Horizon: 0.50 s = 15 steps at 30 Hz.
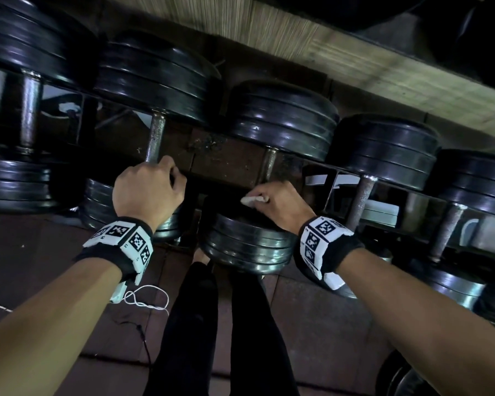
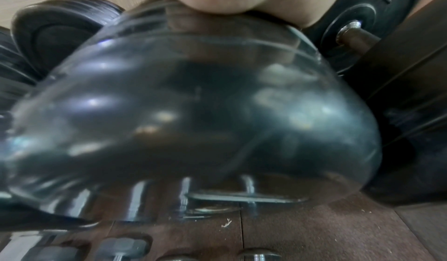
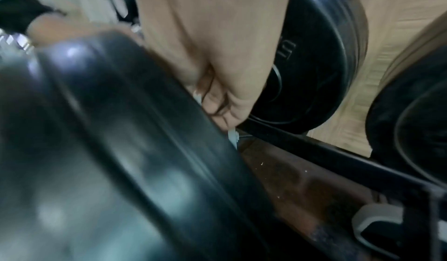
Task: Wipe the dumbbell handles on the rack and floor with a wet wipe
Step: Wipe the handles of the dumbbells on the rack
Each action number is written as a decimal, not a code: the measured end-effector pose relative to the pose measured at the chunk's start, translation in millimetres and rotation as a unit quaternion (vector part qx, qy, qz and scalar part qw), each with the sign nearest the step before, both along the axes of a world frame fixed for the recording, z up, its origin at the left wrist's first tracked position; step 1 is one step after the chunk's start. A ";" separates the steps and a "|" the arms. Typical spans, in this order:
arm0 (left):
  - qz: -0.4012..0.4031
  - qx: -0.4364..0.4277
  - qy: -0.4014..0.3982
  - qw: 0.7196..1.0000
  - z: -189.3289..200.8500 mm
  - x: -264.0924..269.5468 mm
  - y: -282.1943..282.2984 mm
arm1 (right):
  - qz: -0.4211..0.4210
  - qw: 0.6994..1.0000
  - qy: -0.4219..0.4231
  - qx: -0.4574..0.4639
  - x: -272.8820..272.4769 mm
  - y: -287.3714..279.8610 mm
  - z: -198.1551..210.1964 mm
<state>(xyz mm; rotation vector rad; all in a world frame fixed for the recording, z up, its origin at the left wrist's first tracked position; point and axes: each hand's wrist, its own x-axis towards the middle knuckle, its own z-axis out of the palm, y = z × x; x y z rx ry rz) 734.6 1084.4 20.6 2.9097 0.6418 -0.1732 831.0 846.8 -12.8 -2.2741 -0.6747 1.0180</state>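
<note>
Black dumbbells lie in a row on a low rack, their metal handles pointing towards me. My left hand (image 1: 152, 187) grips the near end of one worn steel handle (image 1: 155, 135). My right hand (image 1: 275, 201) is wrapped round the neighbouring handle (image 1: 269, 164), with a white wet wipe (image 1: 253, 200) bunched between its fingers and the bar. In the right wrist view the wipe (image 3: 232, 136) peeks out under my curled fingers (image 3: 222, 100), beside a blurred black plate (image 3: 135, 131). The left wrist view is filled by a black plate (image 2: 193, 112); the fingers are hidden there.
More dumbbells sit on the rack: a handle at far left (image 1: 29, 110) and two rusty ones at right (image 1: 360, 201). A wooden board (image 1: 355, 58) runs behind. My dark-trousered legs (image 1: 212, 324) stand on the brown rubber floor (image 1: 312, 324). A white cable (image 1: 146, 298) hangs from my left wrist.
</note>
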 end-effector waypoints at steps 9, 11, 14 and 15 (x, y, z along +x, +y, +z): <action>0.001 0.005 -0.004 1.000 -1.8 -0.5 0.5 | -0.078 0.995 -0.061 0.016 3.4 3.0 -3.4; 0.006 0.002 0.002 1.000 -0.9 -0.5 0.8 | -0.060 0.998 0.006 -0.009 -5.2 0.3 -5.0; 0.034 -0.052 -0.013 0.998 1.5 -0.1 -2.3 | -0.161 0.975 0.152 -0.009 -3.5 -0.8 2.0; 0.042 -0.096 -0.018 0.994 2.5 1.2 -9.0 | -0.211 0.959 0.187 0.014 -4.6 -1.7 7.7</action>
